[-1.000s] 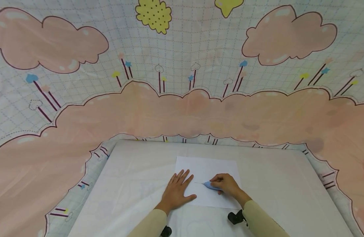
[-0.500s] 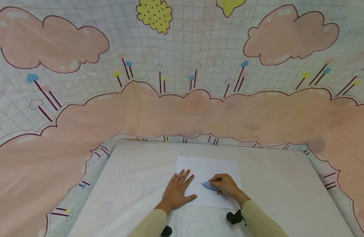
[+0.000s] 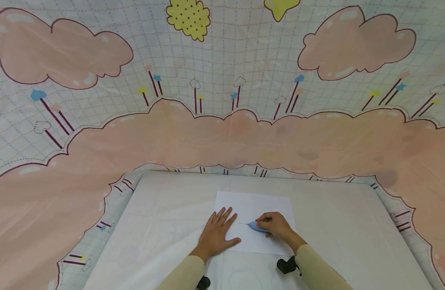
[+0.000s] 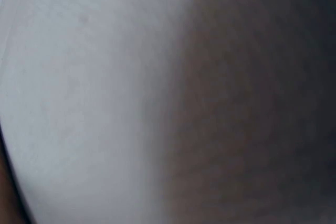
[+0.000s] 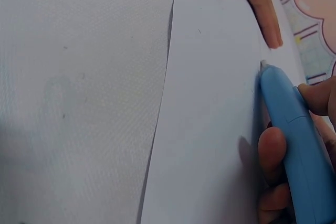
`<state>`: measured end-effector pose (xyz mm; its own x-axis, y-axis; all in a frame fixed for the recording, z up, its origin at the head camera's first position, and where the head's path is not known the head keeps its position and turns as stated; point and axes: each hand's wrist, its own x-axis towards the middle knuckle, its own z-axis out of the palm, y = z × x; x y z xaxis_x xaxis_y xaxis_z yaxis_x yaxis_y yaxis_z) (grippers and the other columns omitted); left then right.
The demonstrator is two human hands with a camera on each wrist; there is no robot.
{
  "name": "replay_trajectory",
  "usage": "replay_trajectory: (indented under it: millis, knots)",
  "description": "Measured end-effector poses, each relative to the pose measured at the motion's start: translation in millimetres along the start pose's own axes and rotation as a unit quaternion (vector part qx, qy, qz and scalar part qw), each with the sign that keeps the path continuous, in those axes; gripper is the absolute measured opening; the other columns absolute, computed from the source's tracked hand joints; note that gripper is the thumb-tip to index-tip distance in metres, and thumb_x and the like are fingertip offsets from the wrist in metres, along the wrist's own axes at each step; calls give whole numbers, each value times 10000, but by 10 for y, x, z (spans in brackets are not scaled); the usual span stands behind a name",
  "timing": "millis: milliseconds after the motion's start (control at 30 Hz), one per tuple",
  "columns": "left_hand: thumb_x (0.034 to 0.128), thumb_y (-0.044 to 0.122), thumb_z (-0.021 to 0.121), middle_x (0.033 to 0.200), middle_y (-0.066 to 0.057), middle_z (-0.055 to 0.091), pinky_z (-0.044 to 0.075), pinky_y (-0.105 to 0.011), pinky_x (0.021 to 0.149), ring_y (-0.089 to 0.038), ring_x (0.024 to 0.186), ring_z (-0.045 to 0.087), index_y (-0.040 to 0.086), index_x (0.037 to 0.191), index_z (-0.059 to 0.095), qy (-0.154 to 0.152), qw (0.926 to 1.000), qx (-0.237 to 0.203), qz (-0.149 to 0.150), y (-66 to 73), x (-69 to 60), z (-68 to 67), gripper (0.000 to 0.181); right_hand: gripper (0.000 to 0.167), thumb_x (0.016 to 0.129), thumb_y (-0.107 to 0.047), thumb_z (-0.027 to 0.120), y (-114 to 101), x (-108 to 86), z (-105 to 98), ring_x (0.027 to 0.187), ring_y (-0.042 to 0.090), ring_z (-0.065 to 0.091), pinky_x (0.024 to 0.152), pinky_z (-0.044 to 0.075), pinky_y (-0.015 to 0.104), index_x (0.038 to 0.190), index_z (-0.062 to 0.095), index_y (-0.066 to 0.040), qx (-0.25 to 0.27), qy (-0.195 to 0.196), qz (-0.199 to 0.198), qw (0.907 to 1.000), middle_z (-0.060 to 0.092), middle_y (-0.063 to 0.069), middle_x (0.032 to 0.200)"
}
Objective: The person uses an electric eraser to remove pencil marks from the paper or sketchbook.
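Observation:
A white sheet of paper [image 3: 255, 201] lies on the table with a thin, short line [image 3: 242, 223] near its middle. My left hand [image 3: 215, 233] rests flat on the sheet's left side, fingers spread. My right hand [image 3: 278, 226] grips a blue electric eraser [image 5: 296, 135], thumb and fingers around its body. Its small white tip [image 5: 264, 64] points left and meets the paper at the line's right end. In the right wrist view, left-hand fingers [image 5: 265, 17] show beyond the tip. The left wrist view is blurred and mostly dark on its right side.
A white cloth covers the table [image 3: 164, 213]. Behind it hangs a patterned curtain [image 3: 244, 141] with pink clouds, which also runs down both sides. Black wrist devices [image 3: 287, 265] sit by both sleeves.
The right hand and eraser shift very slightly left, then stay nearly in place. The left hand holds its position on the paper.

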<state>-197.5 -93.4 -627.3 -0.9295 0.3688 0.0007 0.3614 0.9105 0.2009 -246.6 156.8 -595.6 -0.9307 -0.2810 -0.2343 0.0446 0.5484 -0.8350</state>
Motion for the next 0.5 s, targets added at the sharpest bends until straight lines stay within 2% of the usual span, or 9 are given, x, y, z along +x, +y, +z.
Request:
replay_trajectory:
  millis: [233, 500]
  knots:
    - [888, 776, 373, 1661, 46, 118, 126, -461, 1229, -197, 1532, 90, 281, 1570, 259, 75, 10000, 40, 37, -14, 4, 29, 850, 121, 845, -162, 762, 28, -15, -46, 474, 129, 548, 635, 477, 278, 939, 763, -87, 59, 18, 34, 10000, 687, -9, 765]
    - [889, 778, 367, 1662, 49, 111, 131, -462, 1228, -194, 1533, 89, 287, 1570, 254, 93, 9999, 88, 44, -15, 4, 30, 847, 121, 846, -154, 760, 19, -15, -28, 484, 124, 542, 598, 485, 271, 936, 761, -73, 153, 18, 14, 9999, 678, -11, 782]
